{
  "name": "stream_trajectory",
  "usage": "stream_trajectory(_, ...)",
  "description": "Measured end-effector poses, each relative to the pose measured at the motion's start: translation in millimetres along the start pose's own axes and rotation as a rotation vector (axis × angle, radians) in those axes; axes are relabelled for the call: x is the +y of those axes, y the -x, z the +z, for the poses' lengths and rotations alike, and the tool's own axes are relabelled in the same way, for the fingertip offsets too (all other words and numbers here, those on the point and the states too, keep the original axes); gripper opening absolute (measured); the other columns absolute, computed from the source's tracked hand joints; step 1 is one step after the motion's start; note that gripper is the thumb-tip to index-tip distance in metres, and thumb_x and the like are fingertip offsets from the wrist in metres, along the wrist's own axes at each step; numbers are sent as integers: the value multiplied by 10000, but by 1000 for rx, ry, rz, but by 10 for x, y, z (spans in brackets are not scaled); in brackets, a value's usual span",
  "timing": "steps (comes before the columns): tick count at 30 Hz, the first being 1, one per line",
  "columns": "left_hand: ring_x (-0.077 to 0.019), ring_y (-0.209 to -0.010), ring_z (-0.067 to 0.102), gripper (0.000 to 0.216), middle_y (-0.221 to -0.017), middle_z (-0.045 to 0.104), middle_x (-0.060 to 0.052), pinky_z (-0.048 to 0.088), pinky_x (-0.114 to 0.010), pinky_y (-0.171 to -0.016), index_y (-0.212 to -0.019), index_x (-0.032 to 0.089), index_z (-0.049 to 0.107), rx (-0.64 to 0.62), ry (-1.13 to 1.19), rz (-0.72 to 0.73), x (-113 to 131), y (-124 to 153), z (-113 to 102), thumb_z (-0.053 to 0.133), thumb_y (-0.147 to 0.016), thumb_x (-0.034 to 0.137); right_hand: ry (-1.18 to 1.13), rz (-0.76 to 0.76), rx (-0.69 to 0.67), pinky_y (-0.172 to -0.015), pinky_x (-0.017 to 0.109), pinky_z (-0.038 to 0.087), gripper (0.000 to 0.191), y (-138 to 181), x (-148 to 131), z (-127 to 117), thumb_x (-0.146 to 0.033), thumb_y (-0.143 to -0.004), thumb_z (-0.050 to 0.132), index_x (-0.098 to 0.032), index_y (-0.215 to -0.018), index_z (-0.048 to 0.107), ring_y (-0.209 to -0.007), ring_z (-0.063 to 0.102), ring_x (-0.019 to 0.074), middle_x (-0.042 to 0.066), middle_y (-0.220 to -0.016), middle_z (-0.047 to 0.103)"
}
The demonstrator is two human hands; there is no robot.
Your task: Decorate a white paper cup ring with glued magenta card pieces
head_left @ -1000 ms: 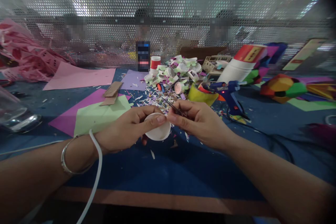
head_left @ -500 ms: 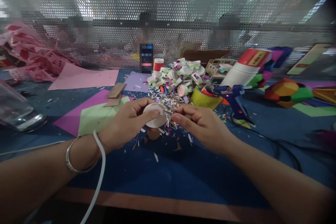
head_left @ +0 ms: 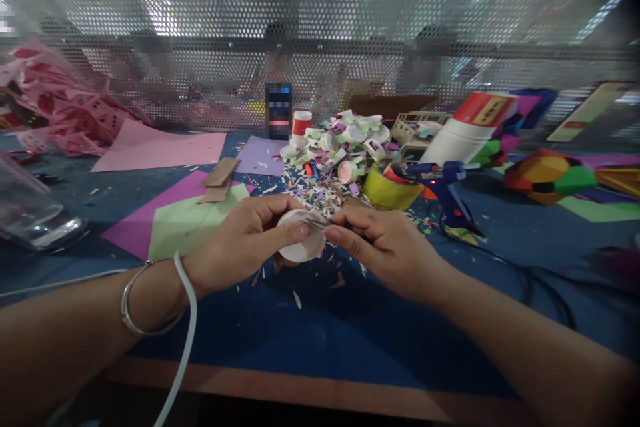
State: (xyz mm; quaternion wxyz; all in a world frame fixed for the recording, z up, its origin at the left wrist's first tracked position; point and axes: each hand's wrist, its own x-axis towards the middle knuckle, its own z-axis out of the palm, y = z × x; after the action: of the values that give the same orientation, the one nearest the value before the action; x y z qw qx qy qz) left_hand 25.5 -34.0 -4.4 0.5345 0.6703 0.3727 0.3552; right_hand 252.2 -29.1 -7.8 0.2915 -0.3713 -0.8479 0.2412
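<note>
Left fingers (head_left: 290,234) clamp a round, white, flat-faced piece (head_left: 306,252); right fingers (head_left: 345,239) pinch a thin tool (head_left: 315,221).

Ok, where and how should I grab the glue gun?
Take the glue gun by its handle, probably from the right: it slants down on that side, while the left end points toward the yellow band. Its red light is lit: possibly hot.

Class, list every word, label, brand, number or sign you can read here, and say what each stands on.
None can be read for certain.
Stacked cups: dark marks on a gold panel, too blurred.
Upright phone: screen pixelated, unreadable.
Glue gun: markings too small.
White round piece in the left hand: no writing visible.
</note>
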Motion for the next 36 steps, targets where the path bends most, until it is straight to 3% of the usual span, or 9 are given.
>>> stream_trajectory(7,-55,-580,533,218,-716,595,25,403,-142,-489,-913,142,658,-25,48,6,25,25,-18,685,-912,358,25,-29,-15,-527,231,338,411,11,-40,-43,-495,-1019,488,-173,-811,637,-557,477,77,-41,-630,513)
stream_trajectory(26,-46,-537,469,177,-680,580,40,356,-133,-447,-859,154,660,-46,257,-176,75,31,59,707,-880,324,83,-60,9,-544,239,340,396,21,-30,-69,-487,-1023,485,-182,-831,651,-566,508,84,-34,-635,533)
stream_trajectory(36,-56,-556,476,195,-686,581,26,358,-151,-464,-850,136,658,-32,250,-156,27,-4,47,715,-866,321,115,-54,-43,-591,252,367,417,14,15,-50,-504,-1041,429,-175,-903,646,-641,550,111,-6,-721,589)
